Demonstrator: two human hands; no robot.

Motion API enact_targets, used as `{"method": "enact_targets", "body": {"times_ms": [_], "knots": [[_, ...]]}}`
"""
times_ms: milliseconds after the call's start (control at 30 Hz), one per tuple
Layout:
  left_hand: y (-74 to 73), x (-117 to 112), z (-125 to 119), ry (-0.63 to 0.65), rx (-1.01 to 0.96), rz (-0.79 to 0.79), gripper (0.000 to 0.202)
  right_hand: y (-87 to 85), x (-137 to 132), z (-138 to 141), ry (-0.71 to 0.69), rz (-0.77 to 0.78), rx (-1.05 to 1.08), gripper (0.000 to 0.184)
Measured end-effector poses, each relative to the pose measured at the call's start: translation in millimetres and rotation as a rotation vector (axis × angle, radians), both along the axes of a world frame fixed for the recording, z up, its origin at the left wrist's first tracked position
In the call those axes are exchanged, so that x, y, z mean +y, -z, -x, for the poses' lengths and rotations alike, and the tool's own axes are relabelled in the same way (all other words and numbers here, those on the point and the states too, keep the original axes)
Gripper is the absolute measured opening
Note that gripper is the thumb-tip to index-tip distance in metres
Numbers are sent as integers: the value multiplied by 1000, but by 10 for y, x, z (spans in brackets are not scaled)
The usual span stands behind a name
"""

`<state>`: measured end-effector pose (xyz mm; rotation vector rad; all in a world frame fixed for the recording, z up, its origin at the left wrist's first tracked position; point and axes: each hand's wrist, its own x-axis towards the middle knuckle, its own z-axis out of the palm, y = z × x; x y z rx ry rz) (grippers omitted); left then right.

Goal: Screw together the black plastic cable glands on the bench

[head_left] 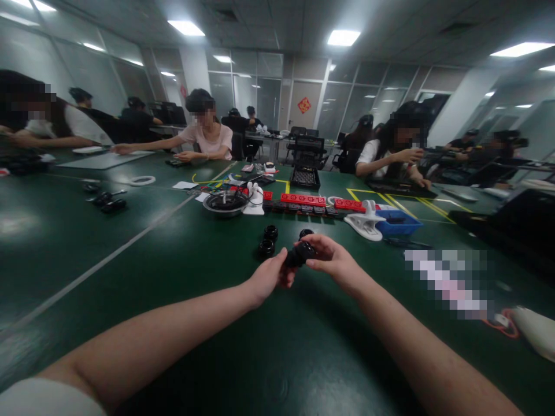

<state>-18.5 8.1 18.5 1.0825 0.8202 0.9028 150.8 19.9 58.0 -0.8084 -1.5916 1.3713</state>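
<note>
In front of me, over the green table [217,346], a black round part [299,254] is held between both hands. My left hand [273,277] is closed around its lower left side, thumb on top. From the right, the fingers of my right hand [332,260] grip its other end. Two black ring-shaped pieces lie just beyond my left hand, a far one [270,232] and a near one [266,248]. Behind my right fingers, a third black round piece [306,233] is partly hidden. The exact kind of these parts is too small to make out.
Farther back are a round metal tray [208,202], red power strips [303,200], a white clip-shaped stand [367,222] and a blue bin [401,222]. Black parts [108,201] lie at left. Co-workers sit across the table, one [210,133] left, another [396,150] right.
</note>
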Motion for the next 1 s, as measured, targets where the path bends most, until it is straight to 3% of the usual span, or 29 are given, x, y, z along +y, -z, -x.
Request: {"method": "enact_targets", "body": {"times_ms": [133,533,1000], "knots": [[-50,-24,-8,9,-24,104,53,-65,-30,-15,-72,-64,-38,39],[-76,-13,-22,-11,-54,54,54,-138,-107,3,73,-272,-241,45],[-134,-87,-36,28,-17,3,50,-160,-98,-49,25,-213,-292,40]]}}
